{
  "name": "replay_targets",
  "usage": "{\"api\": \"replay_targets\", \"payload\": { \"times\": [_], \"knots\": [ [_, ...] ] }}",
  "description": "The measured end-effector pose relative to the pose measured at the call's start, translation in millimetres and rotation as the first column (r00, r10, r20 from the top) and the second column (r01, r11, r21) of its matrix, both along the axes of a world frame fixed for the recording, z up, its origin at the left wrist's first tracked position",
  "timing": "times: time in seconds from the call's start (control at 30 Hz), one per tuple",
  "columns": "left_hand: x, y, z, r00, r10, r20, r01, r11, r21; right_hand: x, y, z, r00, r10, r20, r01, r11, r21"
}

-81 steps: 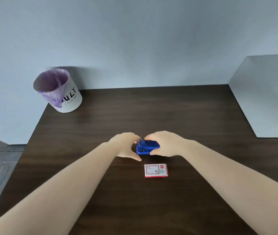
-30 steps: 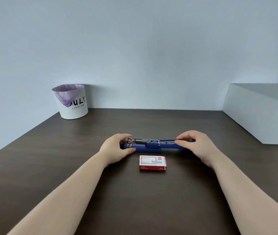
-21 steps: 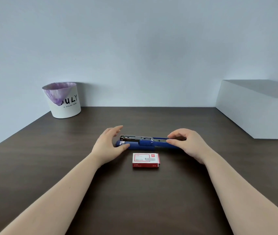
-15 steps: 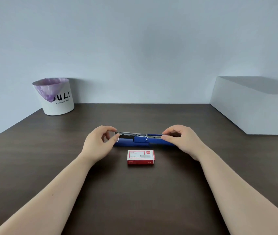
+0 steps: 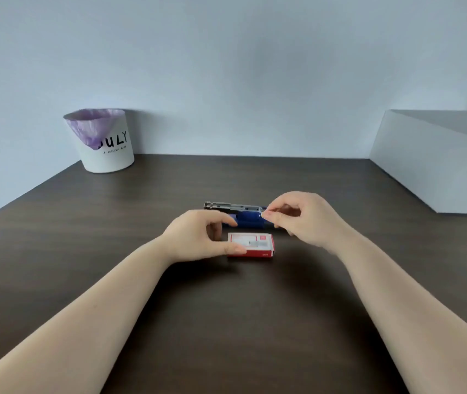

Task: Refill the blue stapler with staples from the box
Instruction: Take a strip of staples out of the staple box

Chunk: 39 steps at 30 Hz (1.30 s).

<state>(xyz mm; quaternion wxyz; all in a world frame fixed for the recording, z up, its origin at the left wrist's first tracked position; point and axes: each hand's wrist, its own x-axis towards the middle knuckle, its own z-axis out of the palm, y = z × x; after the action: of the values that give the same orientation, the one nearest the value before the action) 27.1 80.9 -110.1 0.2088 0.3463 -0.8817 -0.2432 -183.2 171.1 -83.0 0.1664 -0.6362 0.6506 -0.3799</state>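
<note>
Stapler (image 5: 248, 216), blue and folded wide open with its metal magazine facing up, lies across the dark tabletop (image 5: 112, 237), just beyond the red-and-white staple box (image 5: 250, 245). The left hand (image 5: 198, 240) curls around the box's left end, thumb on the near edge, fingers behind it. The right hand (image 5: 303, 220) hovers over the stapler's right part, thumb and forefinger pinched together; whether they hold anything cannot be told. A white bin (image 5: 107, 143) stands far left.
</note>
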Motion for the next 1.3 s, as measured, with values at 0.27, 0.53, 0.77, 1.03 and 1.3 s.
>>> {"api": "replay_targets", "payload": {
  "times": [0.27,0.53,0.77,1.03,1.3],
  "knots": [
    [-3.3,1.2,-0.3,0.997,-0.063,-0.045,0.068,0.991,0.117,-6.0,1.1,-1.2,0.989,0.149,-0.004,-0.140,0.933,0.332],
    [-2.7,1.0,2.5,0.985,-0.002,-0.174,0.037,0.979,0.200,-5.7,3.1,-3.0,0.983,0.182,-0.001,-0.173,0.936,0.307],
    [1.8,1.6,10.3,0.972,0.019,-0.233,0.030,0.978,0.204,-12.5,4.0,-2.3,0.988,0.129,-0.082,-0.103,0.958,0.266],
    [6.8,-2.3,13.3,0.966,0.000,-0.258,0.049,0.982,0.182,-20.9,6.3,0.8,0.982,0.108,-0.154,-0.062,0.959,0.277],
    [8.2,-6.5,9.2,0.990,-0.031,-0.138,0.043,0.996,0.084,-24.1,7.7,0.1,0.974,0.120,-0.191,-0.057,0.950,0.307]
  ]
}}
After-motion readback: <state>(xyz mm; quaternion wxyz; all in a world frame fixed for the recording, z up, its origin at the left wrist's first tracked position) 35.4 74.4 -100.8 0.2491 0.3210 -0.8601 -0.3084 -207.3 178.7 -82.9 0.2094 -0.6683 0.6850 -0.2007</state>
